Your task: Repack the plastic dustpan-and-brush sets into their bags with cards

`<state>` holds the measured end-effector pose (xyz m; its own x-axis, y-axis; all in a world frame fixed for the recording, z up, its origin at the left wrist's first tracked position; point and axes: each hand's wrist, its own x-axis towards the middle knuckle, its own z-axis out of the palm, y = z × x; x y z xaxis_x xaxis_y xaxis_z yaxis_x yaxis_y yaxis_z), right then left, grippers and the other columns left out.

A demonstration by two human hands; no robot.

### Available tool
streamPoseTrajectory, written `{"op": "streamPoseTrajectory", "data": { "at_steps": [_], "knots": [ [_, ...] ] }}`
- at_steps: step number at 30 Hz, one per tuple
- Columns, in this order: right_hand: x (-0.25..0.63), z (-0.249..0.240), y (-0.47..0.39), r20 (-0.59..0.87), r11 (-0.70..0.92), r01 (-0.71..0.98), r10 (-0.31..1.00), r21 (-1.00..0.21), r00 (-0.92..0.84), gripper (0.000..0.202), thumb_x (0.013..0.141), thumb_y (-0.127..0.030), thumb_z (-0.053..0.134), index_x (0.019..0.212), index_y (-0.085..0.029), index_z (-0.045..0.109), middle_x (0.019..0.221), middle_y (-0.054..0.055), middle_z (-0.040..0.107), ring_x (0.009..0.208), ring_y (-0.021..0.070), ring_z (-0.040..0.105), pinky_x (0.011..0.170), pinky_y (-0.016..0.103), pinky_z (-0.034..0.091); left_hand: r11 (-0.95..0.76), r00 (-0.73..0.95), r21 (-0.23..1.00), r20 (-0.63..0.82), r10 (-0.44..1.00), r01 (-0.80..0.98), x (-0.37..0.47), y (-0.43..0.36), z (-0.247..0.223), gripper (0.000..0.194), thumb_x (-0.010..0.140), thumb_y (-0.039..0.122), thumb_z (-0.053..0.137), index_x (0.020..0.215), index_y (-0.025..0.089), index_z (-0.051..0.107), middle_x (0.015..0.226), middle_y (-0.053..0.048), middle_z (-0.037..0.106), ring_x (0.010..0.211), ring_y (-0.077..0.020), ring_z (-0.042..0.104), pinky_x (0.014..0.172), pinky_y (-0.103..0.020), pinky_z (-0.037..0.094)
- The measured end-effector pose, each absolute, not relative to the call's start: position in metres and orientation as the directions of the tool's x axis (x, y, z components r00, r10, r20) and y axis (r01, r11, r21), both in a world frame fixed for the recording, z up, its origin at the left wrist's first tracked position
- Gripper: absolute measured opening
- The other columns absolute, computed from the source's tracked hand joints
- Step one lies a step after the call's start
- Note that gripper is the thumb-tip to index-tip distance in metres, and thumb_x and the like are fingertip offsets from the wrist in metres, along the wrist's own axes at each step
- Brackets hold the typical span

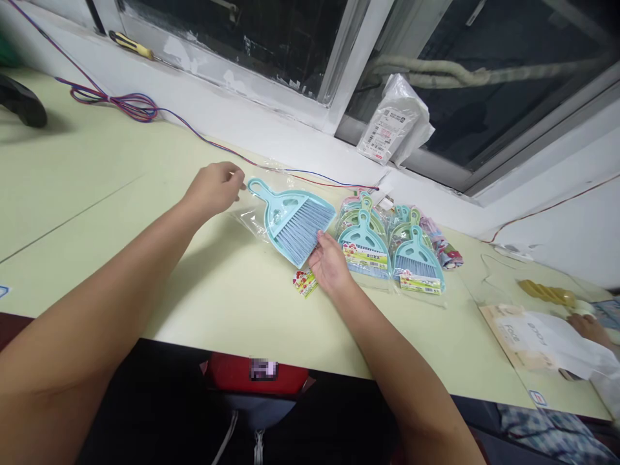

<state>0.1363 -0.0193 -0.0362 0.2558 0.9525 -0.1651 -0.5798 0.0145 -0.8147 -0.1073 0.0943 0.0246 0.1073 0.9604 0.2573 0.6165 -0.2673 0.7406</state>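
Observation:
A light-blue dustpan (268, 194) with a grey-blue brush (300, 229) nested in it is held tilted above the table, its handle toward the upper left. Clear plastic film (252, 223) shows around it. My right hand (332, 263) grips the wide bristle end, thumb on top. Below that hand hangs a yellow-green printed card (303, 283). My left hand (216, 187) is at the handle end, fingers curled together at the film's edge. Just right lie two stacks of bagged dustpan-and-brush sets (363, 239) (417, 255), in blue and green, with printed labels.
A coiled red-blue cable (130, 106) runs along the wall side of the pale table (217, 290). On the sill are a screwdriver (130, 45) and a white package (387, 126). At right, another person's hand (591, 329) is near white-and-tan packaging (533, 336) and a yellow object (547, 292).

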Motion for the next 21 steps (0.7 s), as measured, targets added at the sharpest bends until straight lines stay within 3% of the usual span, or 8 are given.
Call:
{"op": "streamPoseTrajectory", "data": {
  "at_steps": [2, 5, 12, 21],
  "knots": [
    [0.137, -0.038, -0.018, -0.158, 0.02, -0.562, 0.951, -0.827, 0.266, 0.008, 0.098, -0.018, 0.058, 0.094, -0.019, 0.066, 0.097, 0.004, 0.076, 0.091, 0.0133, 0.073, 0.096, 0.03, 0.06, -0.278, 0.145, 0.748, 0.24, 0.96, 0.603, -0.105, 0.098, 0.019, 0.033, 0.098, 0.037, 0.045, 0.105, 0.019, 0.072, 0.098, -0.008, 0.076, 0.07, -0.0221, 0.07, 0.072, -0.039, 0.053],
    [0.14, -0.042, -0.017, -0.136, 0.03, -0.543, 0.955, -0.839, 0.263, 0.005, 0.096, -0.019, 0.062, 0.094, -0.019, 0.066, 0.096, 0.004, 0.076, 0.093, 0.0141, 0.073, 0.097, 0.031, 0.06, -0.289, 0.17, 0.762, 0.234, 0.957, 0.579, -0.097, 0.102, 0.009, 0.029, 0.094, 0.037, 0.053, 0.097, 0.018, 0.074, 0.085, -0.008, 0.075, 0.067, -0.0212, 0.069, 0.069, -0.036, 0.053],
    [0.147, -0.043, -0.012, -0.131, 0.033, -0.532, 0.954, -0.846, 0.268, 0.003, 0.095, -0.02, 0.063, 0.096, -0.02, 0.066, 0.094, 0.002, 0.077, 0.093, 0.0161, 0.074, 0.093, 0.035, 0.062, -0.087, 0.216, 0.971, 0.037, 0.976, 0.225, -0.087, 0.111, -0.015, 0.03, 0.093, 0.043, 0.058, 0.102, 0.017, 0.071, 0.103, -0.014, 0.078, 0.07, -0.0196, 0.071, 0.062, -0.032, 0.055],
    [0.151, -0.041, -0.011, -0.195, -0.049, -0.499, 0.95, -0.865, 0.245, 0.006, 0.094, -0.024, 0.067, 0.094, -0.018, 0.067, 0.086, 0.003, 0.077, 0.078, 0.0169, 0.074, 0.086, 0.036, 0.063, 0.12, 0.271, 0.986, -0.148, 0.951, 0.115, -0.088, 0.11, -0.013, 0.025, 0.088, 0.041, 0.069, 0.097, 0.018, 0.067, 0.1, -0.016, 0.079, 0.08, -0.0241, 0.076, 0.073, -0.036, 0.06]
  ]
}}
